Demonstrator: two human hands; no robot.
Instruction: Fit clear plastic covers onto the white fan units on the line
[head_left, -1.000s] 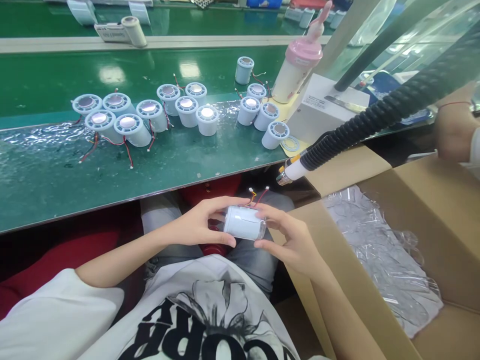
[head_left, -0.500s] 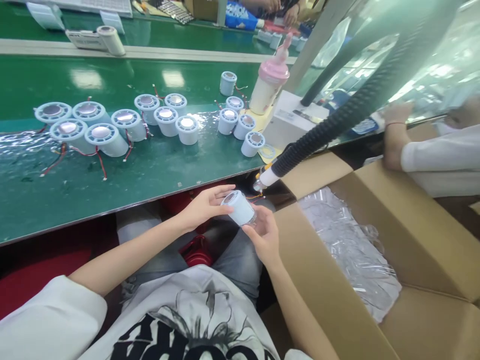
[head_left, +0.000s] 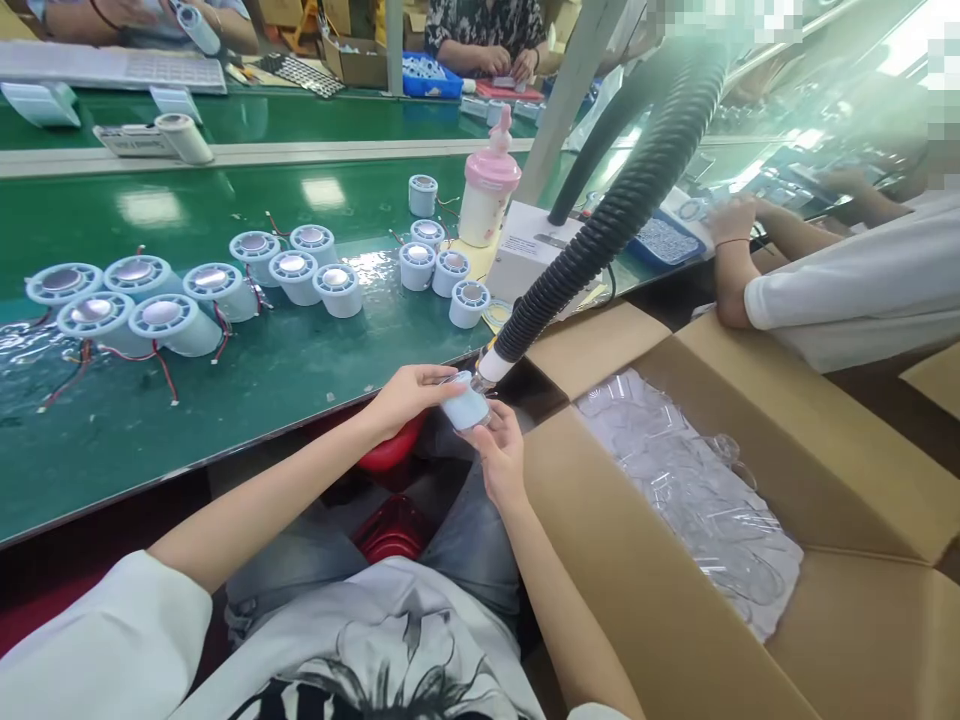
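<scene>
White short-sleeved T-shirt [head_left: 405, 620] with grey floral artwork and black print, above faded blue-grey jeans [head_left: 469, 545].

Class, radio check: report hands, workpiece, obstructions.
Left hand and right hand both gripping pale blue cylinder. Cylinder held at black hose's nozzle. Nothing seen between them.

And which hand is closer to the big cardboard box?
Right. The right hand holds the light-blue cylinder close beside the cardboard box; the left hand is farther away, on the cylinder's other side.
</scene>
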